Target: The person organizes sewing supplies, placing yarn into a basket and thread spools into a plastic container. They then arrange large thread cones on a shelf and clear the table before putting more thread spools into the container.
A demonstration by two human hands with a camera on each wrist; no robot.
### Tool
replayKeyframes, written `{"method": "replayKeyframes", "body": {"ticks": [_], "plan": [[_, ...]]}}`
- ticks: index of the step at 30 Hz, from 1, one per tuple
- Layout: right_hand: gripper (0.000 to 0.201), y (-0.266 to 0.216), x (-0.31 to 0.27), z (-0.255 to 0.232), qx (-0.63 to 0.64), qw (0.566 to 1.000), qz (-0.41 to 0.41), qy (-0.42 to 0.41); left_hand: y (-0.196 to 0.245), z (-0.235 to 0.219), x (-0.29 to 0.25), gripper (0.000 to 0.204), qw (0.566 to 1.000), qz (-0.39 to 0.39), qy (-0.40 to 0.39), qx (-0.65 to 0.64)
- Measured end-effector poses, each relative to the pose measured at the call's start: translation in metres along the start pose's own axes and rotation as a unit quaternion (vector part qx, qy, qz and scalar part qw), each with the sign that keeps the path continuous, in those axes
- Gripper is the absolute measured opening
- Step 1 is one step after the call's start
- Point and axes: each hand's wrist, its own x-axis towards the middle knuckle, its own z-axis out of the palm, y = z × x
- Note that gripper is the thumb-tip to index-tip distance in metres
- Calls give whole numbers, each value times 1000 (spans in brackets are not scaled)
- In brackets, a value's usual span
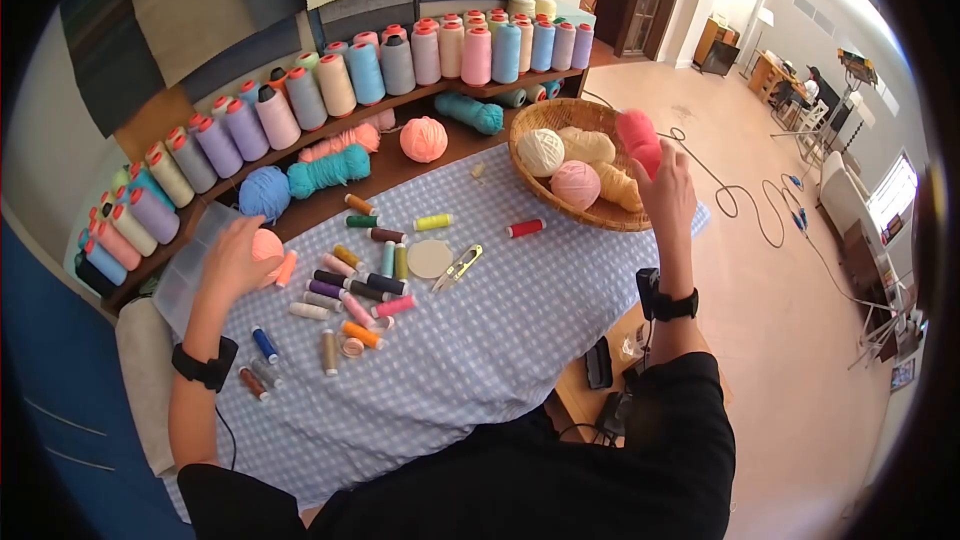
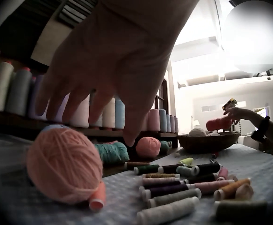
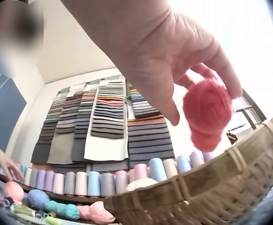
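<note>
A coral-red skein of yarn (image 1: 637,138) is held up over the right side of the wicker basket (image 1: 520,152) by my right hand (image 1: 670,190). Its fingers curl behind the skein in the right wrist view, while the thumb stands a little apart from it. My left hand (image 1: 235,258) hovers at a peach yarn ball (image 2: 65,165) on the cloth, its fingers spread loosely above. An orange spool of thread (image 1: 287,268) lies against that ball. Cream, pink and yellow yarn sits in the basket, including a white ball (image 1: 541,152).
Several small thread spools (image 1: 330,352), yellow snips (image 1: 458,268) and a pale disc (image 1: 430,259) lie on the checked cloth (image 1: 450,360). A shelf of thread cones (image 1: 365,73) curves behind, with a blue yarn ball (image 1: 264,192) below. A clear plastic box (image 1: 180,280) stands at left.
</note>
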Motion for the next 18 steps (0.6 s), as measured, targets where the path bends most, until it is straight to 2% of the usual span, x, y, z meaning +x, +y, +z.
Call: {"method": "replayKeyframes", "body": {"ticks": [1, 3, 7, 10, 12, 13, 15, 17, 18], "plan": [[41, 5, 0, 3, 0, 1000, -2, -1, -1, 2, 0, 66, 1000, -2, -1, -1], [36, 6, -2, 6, 22, 996, 42, -76, 2, 1, -2, 70, 997, -37, -62, 15], [31, -1, -12, 11, 45, 995, 35, -82, 2, 5, -2, 70, 997, -39, -47, 43], [27, -19, -21, 2, 79, 992, 23, -99, -2, 5, 4, 68, 994, -61, -76, 42], [23, -37, -31, -10, 173, 977, -32, -123, 2, 2, 5, 65, 993, -53, -68, 80], [24, -49, -35, -19, 229, 961, -40, -154, 8, -1, 4, 65, 993, -53, -64, 80], [30, -66, -47, -26, 305, 917, -113, -229, 29, -15, -4, 63, 997, 37, 51, 38], [45, -89, -59, -36, 404, 850, -215, -260, 62, -33, -13, 63, 988, 128, 66, -54], [53, -99, -63, -43, 425, 805, -201, -362, 80, -43, -19, 65, 979, 170, 37, -102]]}}
